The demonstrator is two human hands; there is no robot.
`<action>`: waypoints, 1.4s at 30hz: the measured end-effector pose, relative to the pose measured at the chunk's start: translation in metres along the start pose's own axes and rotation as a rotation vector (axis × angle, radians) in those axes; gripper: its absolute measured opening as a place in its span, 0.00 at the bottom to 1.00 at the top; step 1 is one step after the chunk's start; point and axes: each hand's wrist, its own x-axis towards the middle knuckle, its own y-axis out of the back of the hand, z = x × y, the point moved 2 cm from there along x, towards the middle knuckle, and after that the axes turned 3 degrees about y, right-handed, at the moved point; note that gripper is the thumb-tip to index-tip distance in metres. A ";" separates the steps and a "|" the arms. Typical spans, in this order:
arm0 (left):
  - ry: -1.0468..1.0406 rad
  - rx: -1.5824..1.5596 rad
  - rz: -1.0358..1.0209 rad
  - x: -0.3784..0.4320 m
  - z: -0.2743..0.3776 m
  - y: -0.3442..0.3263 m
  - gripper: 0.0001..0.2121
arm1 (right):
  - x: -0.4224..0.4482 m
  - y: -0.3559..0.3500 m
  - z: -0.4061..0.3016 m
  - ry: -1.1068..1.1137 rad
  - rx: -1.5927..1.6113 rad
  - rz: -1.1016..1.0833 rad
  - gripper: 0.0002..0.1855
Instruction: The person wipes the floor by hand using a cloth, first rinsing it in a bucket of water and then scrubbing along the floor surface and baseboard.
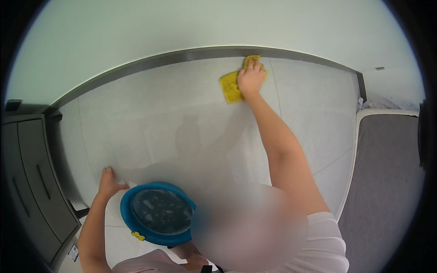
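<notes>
My right hand [252, 79] presses a yellow cloth [231, 87] down near the grey baseboard [191, 54], with the arm stretched far forward. Part of the cloth pokes out beyond my fingertips and touches the baseboard; a flat flap spreads to the left over the tiled floor [143, 112]. My left hand [111, 183] holds nothing and is at floor level, its thumb apart from the fingers and pointing at a blue plastic basin [127, 212]. Cloudy water with patches of suds [162, 211] fills part of the basin. A yellow bow-shaped ornament [138, 235] decorates its rim.
A grey drawer cabinet [41, 177] with dark handles stands at the left. On the right is a low bed or mattress [379, 177] with a grey surface and pale edging. The white wall [211, 24] rises behind the baseboard. A blurred round patch covers part of the lower middle.
</notes>
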 end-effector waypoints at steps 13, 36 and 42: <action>0.059 0.006 -0.014 0.005 0.011 0.002 0.34 | -0.085 0.015 -0.154 0.929 0.458 -0.225 0.24; 0.051 -0.025 -0.008 0.006 0.015 0.003 0.36 | -0.066 -0.018 -0.259 0.626 0.498 0.105 0.16; 0.085 -0.012 -0.021 0.000 0.005 0.007 0.38 | -0.115 0.012 -0.213 1.215 0.787 -0.346 0.15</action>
